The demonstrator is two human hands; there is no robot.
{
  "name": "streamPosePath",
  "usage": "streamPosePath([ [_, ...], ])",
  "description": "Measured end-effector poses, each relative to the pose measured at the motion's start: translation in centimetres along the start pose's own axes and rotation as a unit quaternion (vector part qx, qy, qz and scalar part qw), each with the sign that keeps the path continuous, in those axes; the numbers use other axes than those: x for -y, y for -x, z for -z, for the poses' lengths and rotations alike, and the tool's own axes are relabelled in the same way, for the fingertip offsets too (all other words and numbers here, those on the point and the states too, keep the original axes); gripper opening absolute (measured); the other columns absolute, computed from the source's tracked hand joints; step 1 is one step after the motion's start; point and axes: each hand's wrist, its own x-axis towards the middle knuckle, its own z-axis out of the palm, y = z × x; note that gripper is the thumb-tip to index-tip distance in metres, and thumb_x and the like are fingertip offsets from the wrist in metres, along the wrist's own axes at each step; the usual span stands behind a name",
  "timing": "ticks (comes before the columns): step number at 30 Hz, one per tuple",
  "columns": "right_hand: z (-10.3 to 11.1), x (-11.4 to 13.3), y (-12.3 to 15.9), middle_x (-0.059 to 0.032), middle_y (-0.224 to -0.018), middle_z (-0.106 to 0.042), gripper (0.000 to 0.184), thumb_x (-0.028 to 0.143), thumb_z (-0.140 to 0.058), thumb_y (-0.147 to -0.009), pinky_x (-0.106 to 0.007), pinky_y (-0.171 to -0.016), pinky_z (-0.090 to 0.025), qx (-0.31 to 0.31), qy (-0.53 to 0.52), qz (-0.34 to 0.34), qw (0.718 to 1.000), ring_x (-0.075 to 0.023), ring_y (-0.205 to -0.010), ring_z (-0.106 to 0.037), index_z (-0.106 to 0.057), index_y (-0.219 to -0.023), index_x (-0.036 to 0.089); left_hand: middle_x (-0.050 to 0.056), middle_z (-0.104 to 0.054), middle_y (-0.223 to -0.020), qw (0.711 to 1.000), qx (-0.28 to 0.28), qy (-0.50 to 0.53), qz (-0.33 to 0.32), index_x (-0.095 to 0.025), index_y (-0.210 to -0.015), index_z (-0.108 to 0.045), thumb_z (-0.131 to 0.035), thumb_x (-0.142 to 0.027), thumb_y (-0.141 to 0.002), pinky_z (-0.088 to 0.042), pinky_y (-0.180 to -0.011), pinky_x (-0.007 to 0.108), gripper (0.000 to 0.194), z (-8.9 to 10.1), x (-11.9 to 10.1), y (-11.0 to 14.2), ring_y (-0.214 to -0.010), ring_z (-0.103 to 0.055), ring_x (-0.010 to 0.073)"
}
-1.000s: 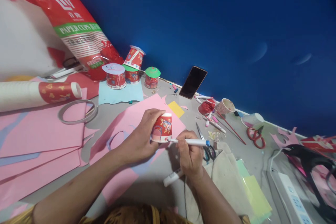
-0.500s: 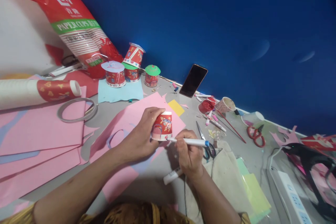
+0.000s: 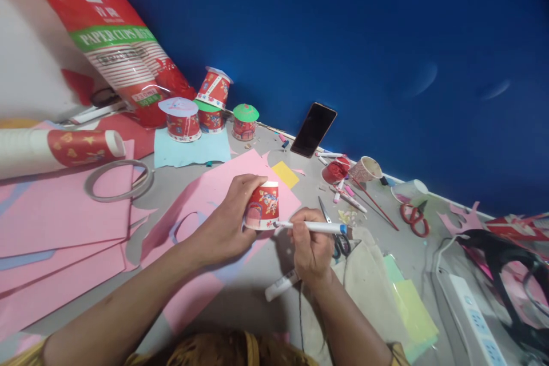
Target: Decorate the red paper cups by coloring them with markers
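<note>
My left hand (image 3: 227, 220) is wrapped round an upside-down red patterned paper cup (image 3: 263, 206) standing on a pink paper sheet (image 3: 223, 194). My right hand (image 3: 309, 243) pinches a white marker with a blue end (image 3: 315, 227). The marker's tip touches the cup's white rim at the lower right. A second white marker (image 3: 281, 285) lies on the table just under my right wrist.
Three decorated cups (image 3: 182, 120) stand on light blue paper at the back by a red bag of paper cups (image 3: 115, 51). A tape ring (image 3: 118, 180), a phone (image 3: 314, 129), scissors (image 3: 337, 234), red scissors (image 3: 412, 214), loose markers and a power strip (image 3: 474, 320) lie around.
The whole view has slid slightly down and left as my head moved. Both hands keep their hold, with the marker tip still at the cup's rim.
</note>
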Motion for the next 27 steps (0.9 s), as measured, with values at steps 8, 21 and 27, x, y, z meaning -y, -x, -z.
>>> streamPosePath([
  [8, -0.18, 0.48, -0.32, 0.002, -0.077, -0.069, 0.02, 0.027, -0.058, -0.11, -0.027, -0.056, -0.052, 0.003, 0.001, 0.005, 1.0, -0.0142, -0.054, -0.06, -0.071, -0.095, 0.023, 0.015, -0.05, -0.158, 1.0, 0.006, 0.001, 0.004, -0.029, -0.162, -0.041, -0.064, -0.007, -0.082, -0.049, -0.128, 0.063, 0.086, 0.11, -0.24, -0.09, -0.152, -0.051, 0.0379],
  [21, 0.05, 0.01, -0.01, 0.0013, -0.079, -0.069, 0.023, 0.031, -0.056, -0.113, -0.027, -0.057, -0.052, -0.005, 0.012, -0.003, 1.0, -0.0152, -0.057, -0.061, -0.071, -0.097, 0.024, 0.015, -0.052, -0.158, 1.0, 0.007, -0.002, 0.009, -0.028, -0.162, -0.042, -0.063, -0.01, -0.086, -0.051, -0.127, 0.061, 0.081, 0.12, -0.32, -0.03, -0.152, -0.051, 0.0374],
  [27, -0.12, 0.25, 0.05, 0.0013, -0.075, -0.067, 0.027, 0.035, -0.056, -0.113, -0.028, -0.057, -0.053, -0.003, 0.007, 0.002, 1.0, -0.0157, -0.055, -0.061, -0.071, -0.094, 0.023, 0.014, -0.05, -0.157, 1.0, 0.005, 0.003, 0.006, -0.028, -0.162, -0.041, -0.058, -0.005, -0.088, -0.051, -0.127, 0.058, 0.079, 0.03, -0.45, 0.02, -0.151, -0.052, 0.0346],
])
